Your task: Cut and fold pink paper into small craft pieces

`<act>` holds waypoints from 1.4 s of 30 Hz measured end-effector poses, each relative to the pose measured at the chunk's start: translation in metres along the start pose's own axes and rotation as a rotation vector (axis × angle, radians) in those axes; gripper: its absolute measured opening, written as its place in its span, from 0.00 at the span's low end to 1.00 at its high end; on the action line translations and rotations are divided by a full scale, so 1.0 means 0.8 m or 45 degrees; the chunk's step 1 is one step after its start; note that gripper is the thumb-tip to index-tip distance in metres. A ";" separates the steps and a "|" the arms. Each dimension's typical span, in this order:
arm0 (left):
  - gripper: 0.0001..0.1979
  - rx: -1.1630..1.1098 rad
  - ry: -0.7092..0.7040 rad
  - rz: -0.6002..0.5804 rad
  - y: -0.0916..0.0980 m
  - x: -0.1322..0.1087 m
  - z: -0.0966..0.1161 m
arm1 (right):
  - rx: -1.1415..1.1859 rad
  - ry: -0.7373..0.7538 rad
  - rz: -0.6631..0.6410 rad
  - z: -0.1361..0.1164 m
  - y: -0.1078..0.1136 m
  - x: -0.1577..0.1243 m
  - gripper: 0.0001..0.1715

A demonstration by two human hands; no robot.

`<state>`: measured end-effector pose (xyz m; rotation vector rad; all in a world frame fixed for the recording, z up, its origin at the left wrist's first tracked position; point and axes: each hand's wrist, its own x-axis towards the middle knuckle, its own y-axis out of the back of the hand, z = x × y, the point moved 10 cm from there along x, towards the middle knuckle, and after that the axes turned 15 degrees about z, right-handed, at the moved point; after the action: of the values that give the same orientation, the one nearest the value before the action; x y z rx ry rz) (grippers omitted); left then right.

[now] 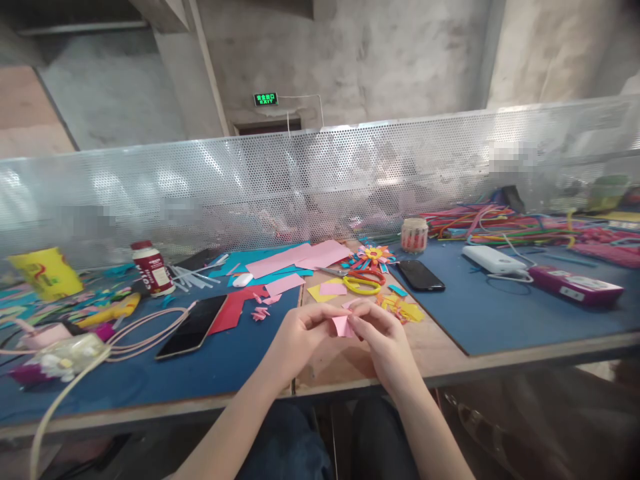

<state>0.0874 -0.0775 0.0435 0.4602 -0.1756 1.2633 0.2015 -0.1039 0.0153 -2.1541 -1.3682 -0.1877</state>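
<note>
Between my two hands, over the front of the wooden strip, is a small piece of pink paper [342, 327], bent or folded. My left hand [303, 333] pinches its left side with thumb and fingers. On the right side, my right hand [383, 337] grips the same paper, fingers curled over its top. Just beyond the hands lie scissors [363, 285] with yellow and red handles, a yellow sheet with a pink square [333, 289] on it, and yellow-orange paper scraps [400, 307]. Behind the scissors sits a multicoloured paper flower [373, 255].
Pink sheets [323, 255] overlap blue paper at the back. Leftward are red paper [227, 315], a phone [193, 327], cables, a bottle [151, 269] and a yellow cup [46, 273]. To the right are another phone [421, 275], a jar [414, 235] and a white power bank [494, 260]. A perforated metal screen [240, 180] stands behind.
</note>
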 end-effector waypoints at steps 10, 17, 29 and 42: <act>0.11 -0.090 0.087 -0.007 -0.004 -0.001 0.001 | 0.010 0.005 0.015 -0.002 -0.001 0.000 0.07; 0.10 -0.257 0.189 0.011 -0.007 -0.001 -0.013 | -0.099 0.144 0.010 -0.018 -0.004 -0.002 0.07; 0.10 -0.438 0.352 0.102 -0.003 -0.002 -0.024 | -0.234 0.253 -0.028 -0.024 -0.012 -0.007 0.07; 0.12 -0.427 0.361 0.118 -0.004 -0.002 -0.019 | -0.199 0.249 0.022 -0.019 -0.008 -0.004 0.07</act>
<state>0.0879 -0.0726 0.0284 -0.0168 -0.1654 1.3441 0.1973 -0.1130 0.0290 -2.2061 -1.2588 -0.5000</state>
